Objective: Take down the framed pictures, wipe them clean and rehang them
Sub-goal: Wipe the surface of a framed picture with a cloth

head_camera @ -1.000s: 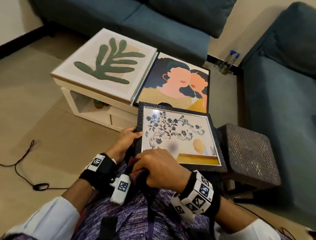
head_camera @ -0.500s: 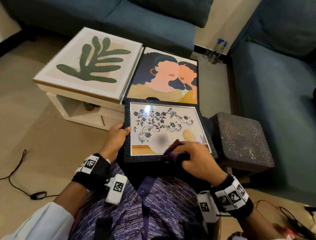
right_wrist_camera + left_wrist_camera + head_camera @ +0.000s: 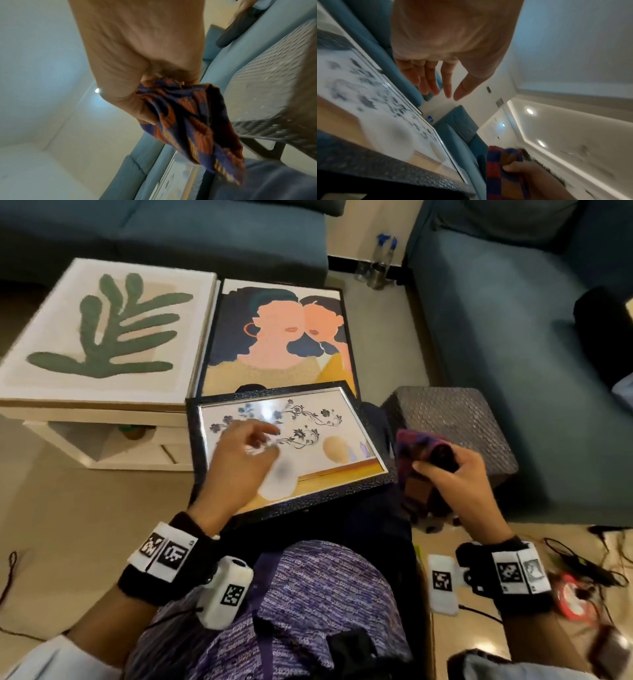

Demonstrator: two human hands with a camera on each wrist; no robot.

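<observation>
The black-framed picture of blue flower sprays (image 3: 301,440) lies on the person's lap, against the white low table (image 3: 102,440). Above its glass hovers the left hand (image 3: 239,463), fingers (image 3: 426,81) loosely extended, holding nothing. Off its right edge, the right hand (image 3: 455,484) clutches a bunched purple-and-orange checked cloth (image 3: 188,121).

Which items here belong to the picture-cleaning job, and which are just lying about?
Job: floral picture on the lap; cloth held in the right hand; leaf picture and portrait on the table.

Lying about: stool; spray bottles; cables; sofas.
</observation>
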